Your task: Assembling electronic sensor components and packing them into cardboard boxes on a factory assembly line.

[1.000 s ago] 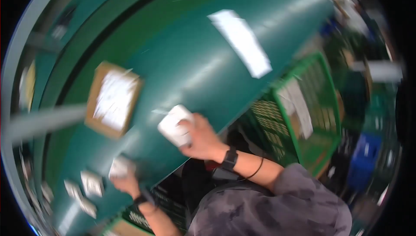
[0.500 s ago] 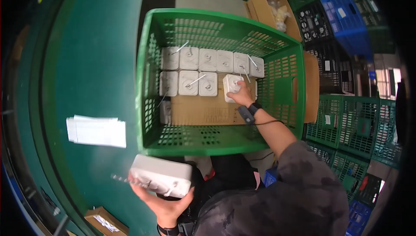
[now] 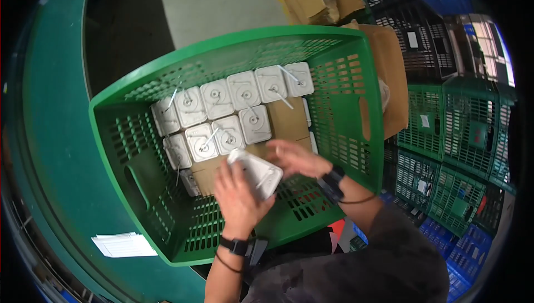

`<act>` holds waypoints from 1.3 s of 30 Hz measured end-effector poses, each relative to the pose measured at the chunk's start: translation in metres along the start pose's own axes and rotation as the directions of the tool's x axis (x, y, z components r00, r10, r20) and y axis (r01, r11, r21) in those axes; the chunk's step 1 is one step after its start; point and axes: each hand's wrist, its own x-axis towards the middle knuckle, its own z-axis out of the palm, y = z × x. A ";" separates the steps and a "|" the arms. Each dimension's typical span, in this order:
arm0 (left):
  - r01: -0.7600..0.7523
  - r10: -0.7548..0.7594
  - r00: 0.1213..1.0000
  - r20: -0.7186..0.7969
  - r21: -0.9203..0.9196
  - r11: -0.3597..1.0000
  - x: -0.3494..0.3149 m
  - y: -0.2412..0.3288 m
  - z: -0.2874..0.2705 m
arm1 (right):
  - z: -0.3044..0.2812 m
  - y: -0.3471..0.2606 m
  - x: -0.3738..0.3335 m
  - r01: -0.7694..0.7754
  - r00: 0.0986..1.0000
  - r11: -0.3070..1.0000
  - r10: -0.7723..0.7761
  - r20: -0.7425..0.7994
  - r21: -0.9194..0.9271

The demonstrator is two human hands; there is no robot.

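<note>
My left hand (image 3: 238, 197) grips a white square-cornered plastic box (image 3: 260, 170), tilted over the near side of a green slatted crate (image 3: 236, 37). Close to the box's right side is my right hand (image 3: 300, 160), its fingers apart and holding nothing; whether a fingertip touches the box I cannot tell. Inside the crate, similar white boxes (image 3: 243, 90) stand in two rows on brown cardboard (image 3: 286, 118), with small round fittings and thin rods on their upper faces. One single box (image 3: 189, 182) sits against the near left corner, partly hidden.
A green worktop (image 3: 61, 180) runs along the left, with a stack of white papers (image 3: 123, 245) beside the crate. Cardboard boxes (image 3: 392, 75) stand behind and to the right. Stacked green crates (image 3: 423, 130), black crates (image 3: 411, 41) and blue crates (image 3: 461, 253) line the right side.
The box under my right hand now stands in the second row, and that hand has let go and drawn nearer. My left hand has brought its box over the crate. The view has shifted.
</note>
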 end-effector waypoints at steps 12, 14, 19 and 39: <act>-0.215 0.217 0.976 0.012 -0.081 0.973 -0.025 0.019 0.037 | -0.110 0.099 0.146 0.080 0.810 0.989 0.010 -0.586 0.128; -0.189 0.191 0.981 0.040 -0.048 0.981 -0.058 0.030 0.022 | -0.098 0.064 0.139 -0.037 0.814 0.987 -0.061 -0.577 -0.157; -0.294 0.291 0.956 -0.042 -0.065 0.954 -0.093 0.052 0.030 | -0.107 0.050 0.131 -0.445 0.433 0.687 -0.396 -0.810 -0.574; 0.191 -0.065 0.935 -0.347 0.342 0.920 -0.114 0.088 0.130 | -0.309 0.123 -0.307 0.279 0.780 0.960 -0.243 -0.577 -0.027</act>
